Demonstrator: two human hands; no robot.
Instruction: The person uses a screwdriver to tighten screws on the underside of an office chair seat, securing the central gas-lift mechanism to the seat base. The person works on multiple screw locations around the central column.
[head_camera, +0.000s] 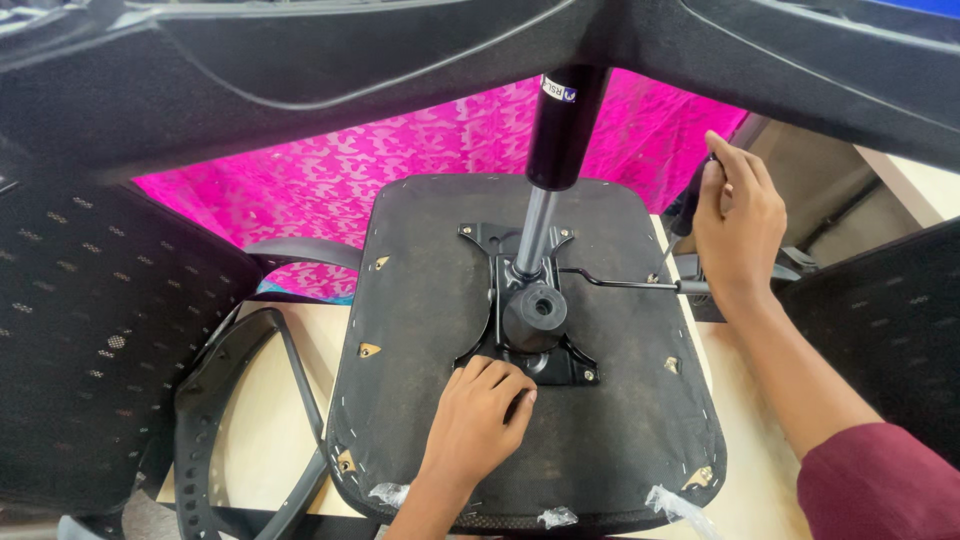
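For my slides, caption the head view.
Left hand presses an upturned chair seat; right hand grips a dark handle.

A furniture assembly workshop: an upturned chair seat (520, 330) lies on a counter (270, 400), mesh chair backs (90, 330) standing around.

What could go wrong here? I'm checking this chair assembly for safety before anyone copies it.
The left hand presses on the upturned seat right beside the metal mechanism plate; fingers could get pinched if it shifts. The gas cylinder stands upright with the chair base overhead, which looks top-heavy and might tip. The right hand is off to the side near the lever, so little seems to steady it.
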